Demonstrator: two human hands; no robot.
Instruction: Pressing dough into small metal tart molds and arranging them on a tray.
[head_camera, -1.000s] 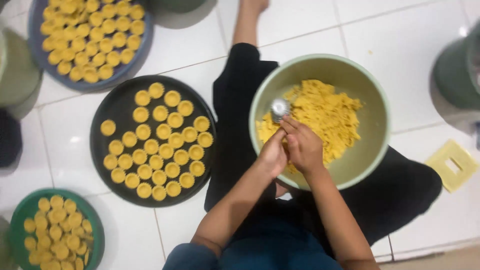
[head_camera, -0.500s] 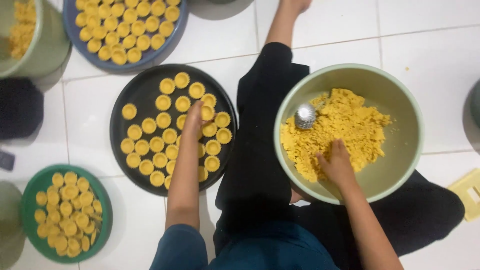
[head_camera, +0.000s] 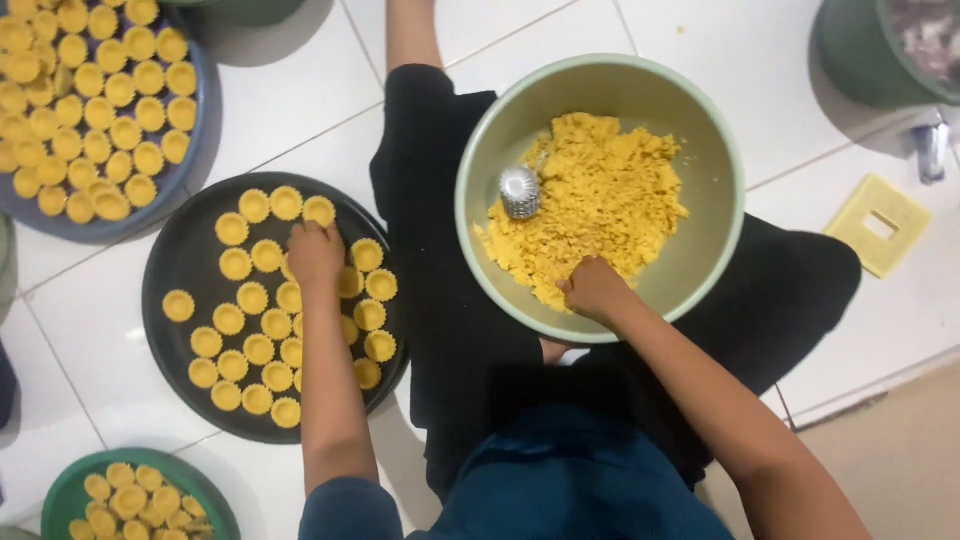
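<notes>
My left hand (head_camera: 316, 252) rests fingers-down on the black round tray (head_camera: 168, 262), among rows of small yellow fluted tart shells (head_camera: 232, 319); whether it holds a shell I cannot tell. My right hand (head_camera: 593, 287) digs into the crumbly yellow dough (head_camera: 600, 190) inside the pale green bowl (head_camera: 720, 180) on my lap, fingers closed around a pinch of dough. A small silver fluted mould (head_camera: 520, 190) lies in the bowl at the dough's left edge.
A blue tray (head_camera: 190, 170) full of tart shells sits at the top left. A green tray (head_camera: 70, 490) with more shells is at the bottom left. A dark green container (head_camera: 850, 60) stands top right, and a yellow square cutter (head_camera: 880, 225) lies on the white tiles.
Both hands were together at the bowl's near rim; my left hand has moved to the black tray, and my right has stayed in the dough. The view has shifted.
</notes>
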